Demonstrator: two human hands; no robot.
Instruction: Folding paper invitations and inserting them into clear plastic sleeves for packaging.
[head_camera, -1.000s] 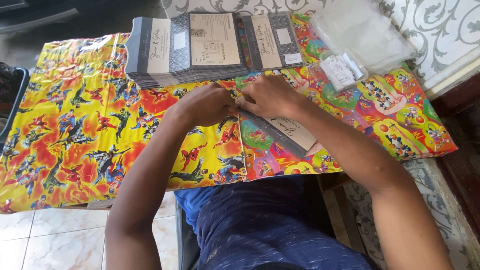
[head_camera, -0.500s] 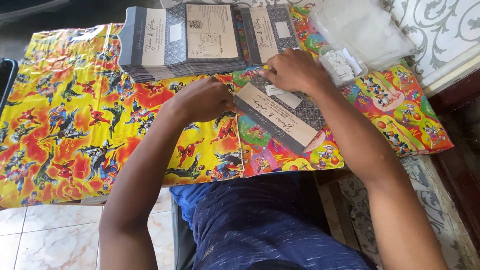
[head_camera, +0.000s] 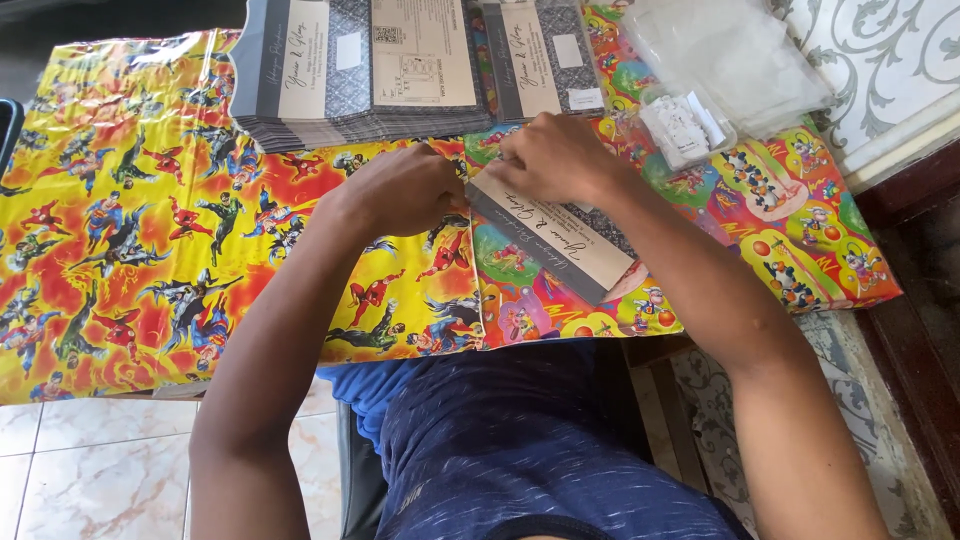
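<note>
Holding one end of a long card (head_camera: 570, 240), both hands meet near the middle of the tabletop (head_camera: 150, 250). The tabletop is covered in bright cartoon paper, yellow on the left side and many colours on the right.

The left hand (head_camera: 405, 190) is curled, with its fingers pressed together at the card's near corner. I cannot tell if it pinches the card or only the edge of a thin clear sleeve around it. The right hand (head_camera: 550, 158) sits just beside it, fingers closed down on the top end of the card. The card is grey with a cream strip, and it lies slanted, pointing toward the front edge of the tabletop.

Along the back edge sits a stack of cards (head_camera: 370, 75) just like it, fanned out a little. Near the back right corner are a small packet of white stickers (head_camera: 685, 125) and a pile of clear plastic bags (head_camera: 730, 55).

What could go wrong? The card could bend or crease if the hands pull against each other too hard. If there is a sleeve, it looks thin, so a rough tug might tear it. The card's far end points near the front edge, so a slip could send it to the floor (head_camera: 60, 450). The right arm (head_camera: 700, 300) is close to the stickers and could knock them.
</note>
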